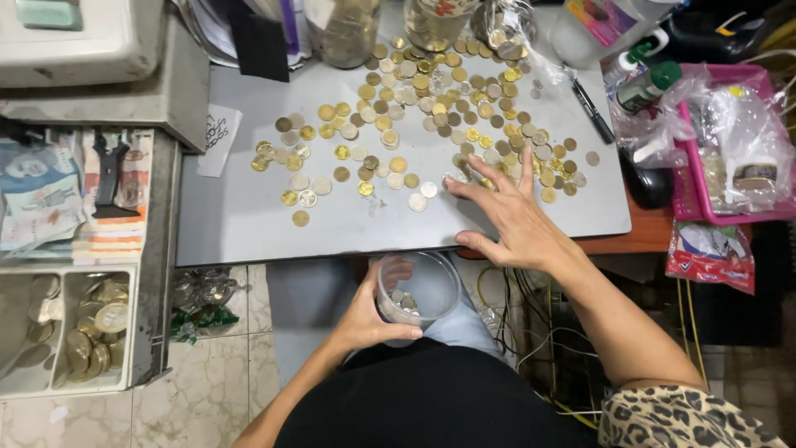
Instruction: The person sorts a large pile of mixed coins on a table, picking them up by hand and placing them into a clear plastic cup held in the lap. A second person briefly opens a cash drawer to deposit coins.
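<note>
Gold and silver coins (431,124) lie scattered across a grey metal tabletop (249,216). My right hand (510,220) rests flat on the table's near edge, fingers spread over the coins at its near right. Below the edge, my left hand (365,319) grips a clear plastic cup (419,290) with a few coins at its bottom. The cup sits just under the table rim, left of my right thumb.
Glass jars (344,33) with coins stand at the table's far side. A black pen (590,109) lies at the right, beside a pink basket (721,141) of bags and bottles. At left, an open cash drawer (75,332) holds banknotes and coins. Cables hang under the table.
</note>
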